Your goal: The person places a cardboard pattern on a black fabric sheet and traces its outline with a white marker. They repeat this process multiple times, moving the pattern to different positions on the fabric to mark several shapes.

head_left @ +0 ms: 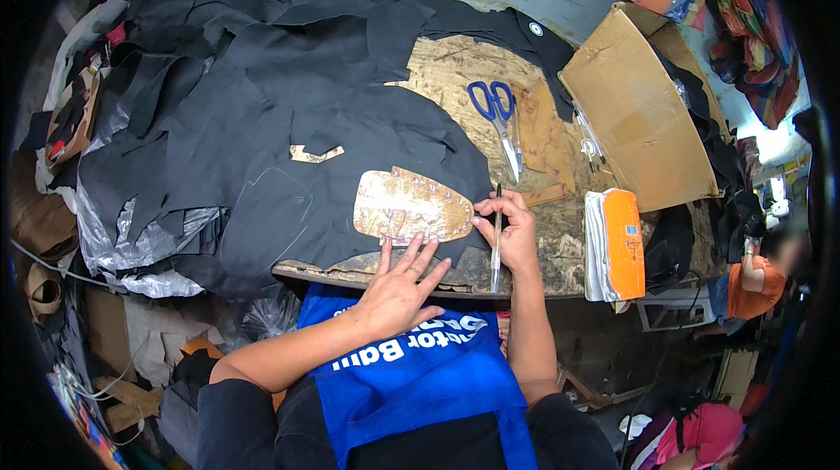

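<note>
A tan, tapered template [411, 206] with small marks or holes along its edge lies on a large black sheet of leather-like material [262, 102]. My left hand [402, 282] rests open, its spread fingertips touching the template's near edge. My right hand [512, 229] is closed around a slim pen [497, 247], which stands nearly upright in the picture. The thumb and fingertips of that hand are at the template's narrow right end; whether they also press on it I cannot tell. A light curved outline [284, 199] shows on the black material left of the template.
Blue-handled scissors [494, 107] lie on the worn wooden table [437, 67] beyond my right hand. Right of them are an orange-covered notebook [623, 242] and an open cardboard box [634, 111]. Other people [757, 282] are at the right.
</note>
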### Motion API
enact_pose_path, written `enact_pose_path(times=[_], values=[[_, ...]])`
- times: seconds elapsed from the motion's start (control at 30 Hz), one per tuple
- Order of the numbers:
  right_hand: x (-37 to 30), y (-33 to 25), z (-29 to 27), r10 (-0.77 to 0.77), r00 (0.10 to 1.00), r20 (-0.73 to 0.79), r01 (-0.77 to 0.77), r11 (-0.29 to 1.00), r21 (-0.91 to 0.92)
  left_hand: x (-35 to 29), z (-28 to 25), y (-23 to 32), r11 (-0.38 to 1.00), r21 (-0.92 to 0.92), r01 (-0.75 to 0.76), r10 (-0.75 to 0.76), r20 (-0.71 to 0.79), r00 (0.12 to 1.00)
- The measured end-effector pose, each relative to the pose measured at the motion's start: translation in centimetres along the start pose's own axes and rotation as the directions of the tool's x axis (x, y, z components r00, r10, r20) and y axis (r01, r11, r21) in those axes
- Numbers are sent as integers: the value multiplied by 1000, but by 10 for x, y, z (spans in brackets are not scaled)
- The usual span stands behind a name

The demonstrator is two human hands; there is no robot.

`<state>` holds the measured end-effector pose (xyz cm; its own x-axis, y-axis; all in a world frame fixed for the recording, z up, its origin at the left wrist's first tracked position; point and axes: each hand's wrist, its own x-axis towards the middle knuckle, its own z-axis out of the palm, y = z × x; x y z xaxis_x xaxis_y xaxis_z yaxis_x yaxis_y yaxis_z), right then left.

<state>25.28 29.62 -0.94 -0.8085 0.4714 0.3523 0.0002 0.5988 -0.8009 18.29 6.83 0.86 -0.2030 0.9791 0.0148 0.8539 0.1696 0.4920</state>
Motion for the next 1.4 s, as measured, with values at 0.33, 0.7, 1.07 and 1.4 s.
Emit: enact_pose_path(times=[0.33, 0.7, 1.07, 1.4], values=[[0, 0, 0, -10, 1000, -8, 10, 1000, 2, 0, 2, -1, 1000, 0, -26, 26, 1, 1000], [-1, 4, -2, -13, 1000, 20, 13, 1000, 14, 1, 1, -1, 1000, -5, -15, 15, 8, 1000], [13, -39, 3, 154, 983, -102, -122, 956, 267, 0, -3, -1, 998, 46, -52, 50, 40, 998], [22, -86, 63, 69, 870, 488, -186, 963, 196, 1, -8, -1, 995, 67, -76, 70, 91, 993]])
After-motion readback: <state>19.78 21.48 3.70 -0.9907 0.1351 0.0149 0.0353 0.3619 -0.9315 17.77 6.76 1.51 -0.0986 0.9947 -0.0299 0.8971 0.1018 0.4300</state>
